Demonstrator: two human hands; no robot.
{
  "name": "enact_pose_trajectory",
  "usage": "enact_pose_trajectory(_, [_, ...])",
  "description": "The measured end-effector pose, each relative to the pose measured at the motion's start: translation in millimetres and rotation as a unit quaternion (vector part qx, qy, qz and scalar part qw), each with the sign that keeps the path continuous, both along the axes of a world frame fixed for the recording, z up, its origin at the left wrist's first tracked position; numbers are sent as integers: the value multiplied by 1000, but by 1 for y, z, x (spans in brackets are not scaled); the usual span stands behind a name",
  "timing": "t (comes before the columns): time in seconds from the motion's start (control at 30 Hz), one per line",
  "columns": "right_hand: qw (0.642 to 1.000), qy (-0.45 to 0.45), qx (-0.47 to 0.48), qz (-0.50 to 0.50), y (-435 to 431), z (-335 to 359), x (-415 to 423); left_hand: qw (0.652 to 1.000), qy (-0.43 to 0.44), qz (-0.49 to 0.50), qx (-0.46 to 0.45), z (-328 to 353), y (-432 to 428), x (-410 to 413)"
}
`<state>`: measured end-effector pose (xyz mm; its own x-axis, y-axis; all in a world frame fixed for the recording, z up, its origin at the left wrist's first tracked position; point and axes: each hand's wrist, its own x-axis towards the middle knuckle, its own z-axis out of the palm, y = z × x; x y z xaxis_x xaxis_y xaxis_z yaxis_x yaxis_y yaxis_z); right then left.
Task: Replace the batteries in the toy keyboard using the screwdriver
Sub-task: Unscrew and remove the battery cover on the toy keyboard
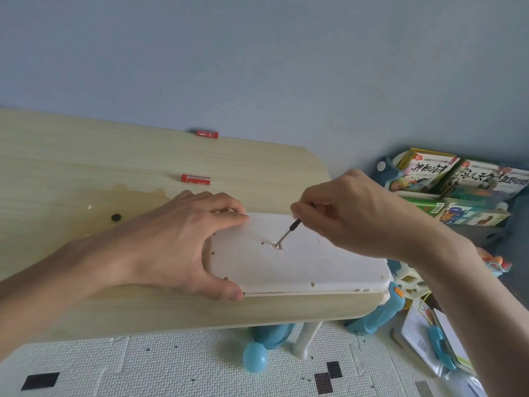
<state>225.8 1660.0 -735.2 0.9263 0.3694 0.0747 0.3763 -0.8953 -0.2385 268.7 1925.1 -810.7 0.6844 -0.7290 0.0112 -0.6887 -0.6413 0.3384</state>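
Nearest the camera lies a pale foam floor mat (160,365) with a few black squares. A light blue egg-shaped ball (254,357) rests on it beside the white leg (306,338) of the bench (86,156), whose top is pale wood grain. The toy keyboard (300,270) lies face down at the near right corner of the bench, its plain white underside up, with small holes dotting its rim. The left hand (171,242) grips the keyboard's left end: the thumb presses the near corner and the fingers curl over the far edge. The right hand (357,213) comes in from the right, its fingers bunched and pinching the dark handle of the screwdriver (289,232). The tool slants down and to the left, and its metal tip sits in a hole at the left edge of the rectangular battery cover (305,246), which lies flush in the underside. Beyond the left hand, a red battery (196,179) lies on its side on the bench. A second red battery (207,134) lies well apart from it, at the far edge by the wall. To the right, past the bench, picture books (426,170) stand in a bin on the floor. A plain blue-grey wall (257,53) fills the background.
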Motion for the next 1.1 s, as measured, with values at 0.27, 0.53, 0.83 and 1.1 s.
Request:
enact_pose_trajectory(0.27, [988,123,95,7,-7,13,-4,1000,20,17,12,-1,1,-2])
enact_pose_trajectory(0.53, [1000,8,0,9,-2,-1,0,999,29,16,17,-2,0,2])
enact_pose_trajectory(0.83, [991,121,60,-12,-16,10,-4,999,27,18,17,-3,0,1])
enact_pose_trajectory(1.1, [996,89,0,-28,-17,14,12,1000,18,14,9,-4,0,4])
